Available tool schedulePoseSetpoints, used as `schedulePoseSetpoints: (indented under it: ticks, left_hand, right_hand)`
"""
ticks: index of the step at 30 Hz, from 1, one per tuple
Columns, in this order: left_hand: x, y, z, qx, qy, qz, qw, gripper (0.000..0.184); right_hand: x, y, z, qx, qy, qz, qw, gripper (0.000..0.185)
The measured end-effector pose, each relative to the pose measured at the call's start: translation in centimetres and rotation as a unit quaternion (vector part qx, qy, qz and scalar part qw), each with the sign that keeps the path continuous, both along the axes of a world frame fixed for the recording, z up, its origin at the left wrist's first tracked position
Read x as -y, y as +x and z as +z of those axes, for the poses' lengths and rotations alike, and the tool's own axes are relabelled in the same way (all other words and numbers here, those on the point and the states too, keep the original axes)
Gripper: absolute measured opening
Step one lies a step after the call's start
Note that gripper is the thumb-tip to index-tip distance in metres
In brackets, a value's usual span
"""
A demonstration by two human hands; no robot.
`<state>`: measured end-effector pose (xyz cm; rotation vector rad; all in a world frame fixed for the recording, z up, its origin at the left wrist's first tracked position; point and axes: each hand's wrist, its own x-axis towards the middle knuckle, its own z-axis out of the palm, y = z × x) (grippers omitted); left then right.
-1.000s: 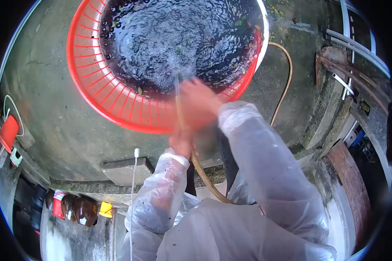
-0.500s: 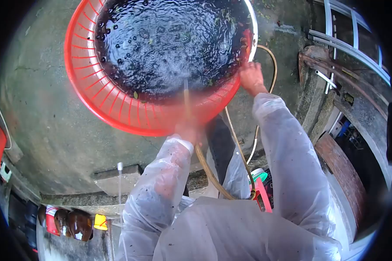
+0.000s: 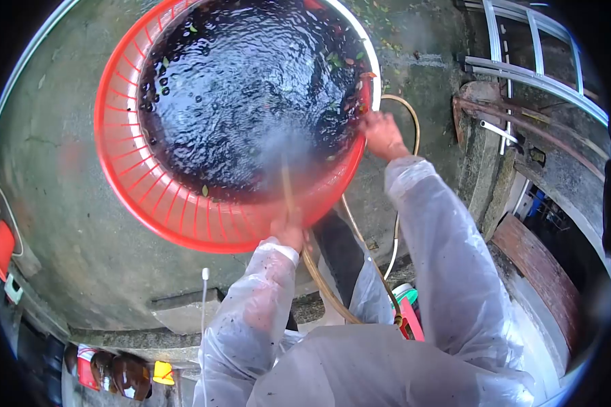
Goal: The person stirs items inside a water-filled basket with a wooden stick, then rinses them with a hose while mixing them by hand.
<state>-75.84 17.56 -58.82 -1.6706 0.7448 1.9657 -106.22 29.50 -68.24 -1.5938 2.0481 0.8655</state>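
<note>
A large red slotted plastic basket (image 3: 119, 173) holds dark water (image 3: 251, 102) with small dark round pieces and a few leaves afloat. Along its right side runs a white rim (image 3: 371, 54). My left hand (image 3: 290, 230) is closed around a tan hose (image 3: 322, 279) at the basket's near edge. The hose end points into the basket, and the water is churned and misty there. My right hand (image 3: 385, 136) grips the basket's right edge, its fingertips partly hidden over the rim. Both arms wear translucent plastic sleeves (image 3: 448, 237).
The hose loops on the wet concrete floor (image 3: 61, 224) to the right. A metal ladder (image 3: 536, 74) and rusty bars lie at upper right. Brown jars (image 3: 130, 376) and a yellow container (image 3: 163, 372) stand at lower left. A red dustpan-like object (image 3: 0, 249) is at far left.
The view has tilted, so the basket and both hands sit lower in the picture. The floating leaves and pieces have shifted. Both hands keep their grips.
</note>
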Motion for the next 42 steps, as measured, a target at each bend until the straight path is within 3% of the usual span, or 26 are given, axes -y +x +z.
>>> schedulePoseSetpoints:
  ticks: [2, 4, 6, 7, 10, 13, 16, 23, 25, 28, 30, 33, 37, 42]
  left_hand:
    - [-0.5, -1.3, 0.1, -0.027, -0.034, 0.022, 0.999, 0.040]
    - [-0.7, -2.7, 0.2, -0.052, -0.071, 0.045, 0.995, 0.040]
    - [-0.6, -3.9, 0.5, -0.081, -0.068, 0.095, 0.990, 0.043]
    - [-0.6, -4.4, 0.4, -0.081, -0.102, 0.044, 0.991, 0.046]
    - [-0.3, -5.9, 1.0, -0.090, -0.117, 0.048, 0.988, 0.048]
    - [0.2, -7.6, 1.7, -0.065, -0.112, 0.006, 0.992, 0.047]
    - [-1.1, -8.0, 0.9, -0.046, -0.116, 0.023, 0.992, 0.047]
    - [-2.5, -9.7, -0.6, -0.074, -0.117, 0.084, 0.987, 0.047]
    - [-2.6, -10.6, -0.2, -0.054, -0.124, 0.013, 0.991, 0.048]
    - [-2.3, -11.8, 0.9, -0.035, -0.115, -0.012, 0.993, 0.048]
    - [-2.4, -11.9, 0.8, -0.031, -0.127, -0.023, 0.991, 0.047]
    - [-2.1, -12.6, 1.4, -0.012, -0.124, -0.044, 0.991, 0.046]
    - [-2.0, -12.6, 1.1, 0.002, -0.093, -0.073, 0.993, 0.046]
    - [-2.9, -12.1, 0.6, 0.004, -0.084, -0.042, 0.996, 0.047]
  right_hand:
    - [1.8, -3.8, 0.4, -0.058, 0.050, -0.074, 0.994, 0.030]
    - [3.7, -6.2, -0.5, -0.030, -0.012, -0.097, 0.995, 0.030]
    - [5.9, -6.2, -2.2, 0.000, -0.202, -0.025, 0.979, 0.029]
    - [8.1, -5.3, -2.3, 0.048, -0.230, -0.018, 0.972, 0.031]
    - [14.1, -2.5, -2.1, 0.130, -0.302, 0.050, 0.943, 0.037]
    - [17.1, -1.3, -4.1, 0.143, -0.269, 0.082, 0.949, 0.036]
    - [17.4, -2.8, -4.4, 0.133, -0.247, 0.032, 0.959, 0.038]
    - [9.3, -11.5, -3.9, 0.106, -0.271, 0.011, 0.957, 0.034]
    - [6.5, -13.0, -4.8, 0.090, -0.291, 0.004, 0.952, 0.034]
    - [3.5, -14.3, -3.8, 0.084, -0.271, -0.084, 0.955, 0.036]
    - [2.4, -15.6, -2.6, 0.078, -0.132, -0.246, 0.957, 0.041]
    - [1.1, -17.4, -4.2, 0.045, -0.158, -0.319, 0.933, 0.044]
    - [4.7, -17.5, -4.1, 0.077, -0.298, -0.256, 0.916, 0.054]
    - [8.0, -15.6, -5.1, 0.151, -0.299, -0.188, 0.923, 0.059]
